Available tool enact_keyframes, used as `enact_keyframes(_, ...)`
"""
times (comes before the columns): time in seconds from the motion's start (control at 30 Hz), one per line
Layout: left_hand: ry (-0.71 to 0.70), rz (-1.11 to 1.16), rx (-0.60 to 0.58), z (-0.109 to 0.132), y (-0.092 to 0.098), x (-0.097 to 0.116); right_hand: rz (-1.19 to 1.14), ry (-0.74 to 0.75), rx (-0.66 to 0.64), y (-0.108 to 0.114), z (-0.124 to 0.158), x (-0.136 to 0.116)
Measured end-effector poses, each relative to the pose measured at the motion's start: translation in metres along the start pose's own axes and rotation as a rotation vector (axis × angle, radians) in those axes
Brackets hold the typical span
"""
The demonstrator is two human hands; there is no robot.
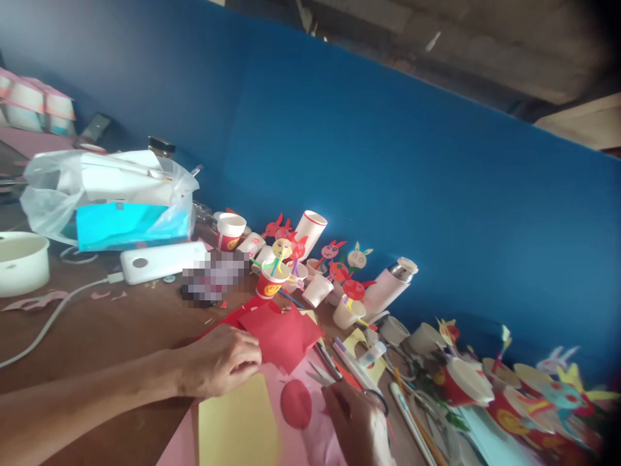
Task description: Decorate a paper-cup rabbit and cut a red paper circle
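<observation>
The view is tilted. My left hand [218,360] lies with curled fingers on a crumpled sheet of red paper [281,336], gripping its edge. My right hand [352,424] sits at the bottom of the view, with its fingers through the dark ring handle of a pair of scissors [330,378]. The blades point away toward the left hand. Between my hands lie a red paper circle [295,404], a sheet of pale yellow paper [237,421] and a pink paper sheet [310,440].
Paper-cup crafts with red animal faces [286,272] line the blue wall [369,142] along the wooden table [121,323]. A pink flask [388,290], plastic bag [107,197], white power bank [160,262], cable and white bowl [22,264] stand nearby.
</observation>
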State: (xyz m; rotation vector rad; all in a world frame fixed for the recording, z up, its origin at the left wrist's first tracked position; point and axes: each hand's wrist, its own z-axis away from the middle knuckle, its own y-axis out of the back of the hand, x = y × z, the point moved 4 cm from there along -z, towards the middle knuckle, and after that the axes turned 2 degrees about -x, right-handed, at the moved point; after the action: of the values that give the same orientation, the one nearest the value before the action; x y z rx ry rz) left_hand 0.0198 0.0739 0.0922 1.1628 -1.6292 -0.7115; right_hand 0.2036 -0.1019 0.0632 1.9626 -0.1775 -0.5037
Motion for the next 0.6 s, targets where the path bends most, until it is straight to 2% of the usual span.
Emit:
enact_keyframes(0.1, 0.014, -0.026, 0.02, -0.002, 0.006, -0.002, -0.005, -0.004, 0.028, 0.004, -0.005, 0.014)
enact_keyframes(0.23, 0.021, -0.011, -0.045, -0.002, 0.002, -0.003, 0.058, 0.093, 0.074, 0.012, -0.01, 0.027)
enact_keyframes(0.3, 0.006, 0.011, -0.075, -0.001, -0.001, -0.002, 0.133, 0.108, 0.026, 0.014, -0.011, 0.027)
enact_keyframes(0.47, -0.051, 0.068, -0.119, 0.0, -0.004, 0.002, 0.24, 0.035, -0.089, 0.018, -0.01, 0.022)
enact_keyframes(0.6, -0.116, 0.04, -0.131, 0.001, -0.004, 0.01, 0.256, 0.018, -0.106, 0.017, -0.01, 0.022)
